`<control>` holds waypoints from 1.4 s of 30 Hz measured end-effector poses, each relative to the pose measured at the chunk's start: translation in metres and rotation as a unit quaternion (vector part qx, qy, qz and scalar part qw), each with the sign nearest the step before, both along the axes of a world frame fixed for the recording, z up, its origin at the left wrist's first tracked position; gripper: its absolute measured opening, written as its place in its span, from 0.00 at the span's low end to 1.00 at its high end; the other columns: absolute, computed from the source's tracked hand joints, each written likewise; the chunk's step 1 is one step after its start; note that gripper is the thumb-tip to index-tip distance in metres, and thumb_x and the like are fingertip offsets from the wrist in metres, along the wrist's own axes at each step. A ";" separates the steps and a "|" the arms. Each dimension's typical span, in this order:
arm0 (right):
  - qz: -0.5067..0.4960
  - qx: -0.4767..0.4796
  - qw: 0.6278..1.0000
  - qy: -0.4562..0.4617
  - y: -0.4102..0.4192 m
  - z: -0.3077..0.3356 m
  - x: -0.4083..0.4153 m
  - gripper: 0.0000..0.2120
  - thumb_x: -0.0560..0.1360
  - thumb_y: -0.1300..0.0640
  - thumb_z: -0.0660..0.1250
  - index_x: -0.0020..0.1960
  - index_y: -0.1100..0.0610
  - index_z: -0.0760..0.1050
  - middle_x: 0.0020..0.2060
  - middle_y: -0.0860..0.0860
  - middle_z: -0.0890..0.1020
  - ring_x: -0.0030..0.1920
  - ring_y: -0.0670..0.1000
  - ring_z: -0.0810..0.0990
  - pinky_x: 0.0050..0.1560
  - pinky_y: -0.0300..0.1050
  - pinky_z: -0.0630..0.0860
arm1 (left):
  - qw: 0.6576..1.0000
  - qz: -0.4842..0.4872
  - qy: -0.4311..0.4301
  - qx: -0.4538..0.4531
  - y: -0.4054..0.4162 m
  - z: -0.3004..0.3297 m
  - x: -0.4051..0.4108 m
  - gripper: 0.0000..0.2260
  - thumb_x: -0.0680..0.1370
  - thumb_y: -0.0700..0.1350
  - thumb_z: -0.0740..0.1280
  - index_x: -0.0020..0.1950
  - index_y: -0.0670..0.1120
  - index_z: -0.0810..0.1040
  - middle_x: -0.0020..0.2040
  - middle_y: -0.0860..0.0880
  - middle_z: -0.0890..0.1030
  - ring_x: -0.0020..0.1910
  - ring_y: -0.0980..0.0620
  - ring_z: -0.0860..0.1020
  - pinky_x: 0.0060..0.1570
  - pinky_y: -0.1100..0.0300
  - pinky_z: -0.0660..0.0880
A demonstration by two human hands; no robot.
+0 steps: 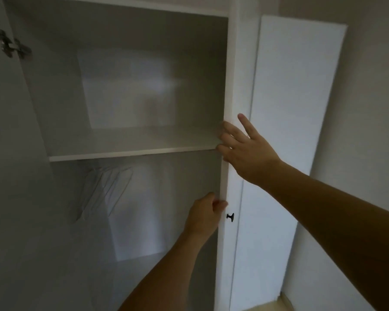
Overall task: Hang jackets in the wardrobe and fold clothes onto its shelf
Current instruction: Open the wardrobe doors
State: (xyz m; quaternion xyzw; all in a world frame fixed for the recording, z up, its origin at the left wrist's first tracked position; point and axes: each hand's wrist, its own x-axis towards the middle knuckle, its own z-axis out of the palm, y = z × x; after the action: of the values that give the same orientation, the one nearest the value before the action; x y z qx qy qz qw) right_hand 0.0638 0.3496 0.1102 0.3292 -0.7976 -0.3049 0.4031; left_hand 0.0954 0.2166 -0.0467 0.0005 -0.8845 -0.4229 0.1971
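The wardrobe [126,86] stands open and holds no jackets or folded clothes; none are in view anywhere. The right hand [243,149] lies spread, fingers straight, against the edge of the white door [236,97]. Below it, the left hand [203,215] curls its fingers round that same edge, just beside the black knob [230,217]. Left of the right hand runs the bare shelf [130,151]; left of the left hand hang white hangers [103,187]. I judge this the opening step: the door needs swinging aside, then a jacket fetching.
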 end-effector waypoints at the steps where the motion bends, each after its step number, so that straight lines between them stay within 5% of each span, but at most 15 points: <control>1: -0.018 0.002 1.000 -0.001 0.018 0.001 0.005 0.23 0.75 0.51 0.67 0.69 0.51 0.70 0.73 0.56 0.66 0.77 0.60 0.53 0.73 0.66 0.37 | 1.000 -0.007 -0.005 -0.002 0.014 0.001 0.000 0.14 0.79 0.57 0.64 0.41 0.49 0.71 0.35 0.52 0.76 0.34 0.57 0.75 0.36 0.66 0.71; 4: -0.067 0.011 0.998 0.002 0.067 0.004 0.011 0.23 0.77 0.49 0.65 0.70 0.51 0.67 0.75 0.56 0.62 0.78 0.60 0.50 0.74 0.66 0.38 | 0.999 -0.008 -0.013 -0.035 0.052 0.005 -0.008 0.16 0.74 0.63 0.66 0.45 0.51 0.71 0.40 0.53 0.79 0.39 0.54 0.77 0.38 0.60 0.74; 7: -0.094 0.014 0.995 0.014 0.111 0.009 0.006 0.22 0.81 0.48 0.59 0.73 0.51 0.63 0.77 0.56 0.57 0.78 0.59 0.47 0.74 0.65 0.39 | 0.997 -0.006 -0.015 -0.071 0.090 0.010 -0.025 0.28 0.70 0.68 0.67 0.62 0.51 0.70 0.59 0.52 0.78 0.55 0.50 0.78 0.52 0.55 0.77; 11: -0.147 0.037 0.987 0.052 0.158 0.011 -0.007 0.27 0.82 0.44 0.52 0.78 0.51 0.53 0.79 0.57 0.46 0.78 0.59 0.40 0.74 0.65 0.37 | 0.997 0.025 0.024 -0.067 0.139 0.008 -0.048 0.47 0.67 0.70 0.69 0.77 0.49 0.56 0.77 0.49 0.61 0.75 0.47 0.63 0.69 0.49 0.68; 15: -0.179 0.049 0.978 0.092 0.193 0.011 -0.022 0.31 0.81 0.41 0.49 0.79 0.53 0.44 0.78 0.56 0.41 0.77 0.58 0.39 0.75 0.64 0.39 | 0.993 0.033 0.038 -0.103 0.174 0.007 -0.073 0.55 0.64 0.75 0.65 0.79 0.50 0.43 0.80 0.51 0.42 0.79 0.47 0.46 0.74 0.42 0.53; 19: -0.205 0.054 0.969 0.123 0.220 0.008 -0.036 0.32 0.81 0.40 0.48 0.79 0.52 0.44 0.78 0.55 0.43 0.78 0.57 0.41 0.75 0.62 0.41 | 0.995 0.009 0.022 -0.095 0.200 0.005 -0.097 0.59 0.61 0.76 0.64 0.79 0.50 0.38 0.80 0.51 0.38 0.79 0.47 0.41 0.74 0.43 0.47; 24: -0.232 0.047 0.965 0.115 0.241 0.002 -0.050 0.33 0.81 0.40 0.45 0.78 0.54 0.36 0.77 0.57 0.36 0.76 0.58 0.34 0.74 0.63 0.35 | 0.996 -0.017 0.032 -0.087 0.223 0.006 -0.116 0.59 0.62 0.75 0.66 0.79 0.50 0.37 0.79 0.52 0.38 0.79 0.47 0.43 0.75 0.45 0.48; 30: -0.229 0.023 0.969 0.095 0.242 0.002 -0.044 0.33 0.81 0.40 0.47 0.79 0.54 0.38 0.78 0.56 0.39 0.77 0.59 0.36 0.74 0.61 0.35 | 0.992 -0.037 0.053 -0.111 0.224 0.001 -0.119 0.56 0.65 0.73 0.66 0.79 0.48 0.41 0.80 0.50 0.43 0.79 0.47 0.46 0.77 0.47 0.51; 35: -0.250 -0.026 0.967 0.034 0.255 -0.004 -0.009 0.33 0.81 0.41 0.45 0.78 0.53 0.35 0.77 0.55 0.34 0.76 0.59 0.34 0.75 0.60 0.34 | 0.986 -0.067 0.114 -0.104 0.213 0.015 -0.098 0.47 0.72 0.72 0.58 0.80 0.48 0.45 0.80 0.51 0.45 0.79 0.46 0.51 0.71 0.47 0.66; 38: -0.280 -0.081 0.957 -0.002 0.272 -0.007 0.026 0.33 0.81 0.40 0.43 0.77 0.54 0.33 0.76 0.55 0.33 0.76 0.58 0.32 0.75 0.60 0.35 | 0.966 -0.044 0.176 -0.187 0.210 0.028 -0.077 0.40 0.76 0.68 0.51 0.80 0.46 0.46 0.81 0.47 0.45 0.79 0.46 0.48 0.74 0.49 0.61; 42: -0.309 -0.155 0.937 -0.052 0.289 -0.015 0.076 0.32 0.81 0.41 0.43 0.78 0.55 0.35 0.77 0.54 0.36 0.76 0.56 0.33 0.76 0.57 0.36 | 0.944 -0.054 0.203 -0.254 0.223 0.042 -0.043 0.35 0.81 0.61 0.55 0.80 0.44 0.46 0.81 0.46 0.45 0.79 0.47 0.44 0.77 0.51 0.49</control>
State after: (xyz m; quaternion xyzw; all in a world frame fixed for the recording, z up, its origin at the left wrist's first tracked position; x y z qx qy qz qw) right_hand 0.1396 0.6381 0.0951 0.0151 -0.9174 -0.2694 0.2924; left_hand 0.0519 0.4396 -0.0043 -0.1829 -0.9025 -0.1854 0.3430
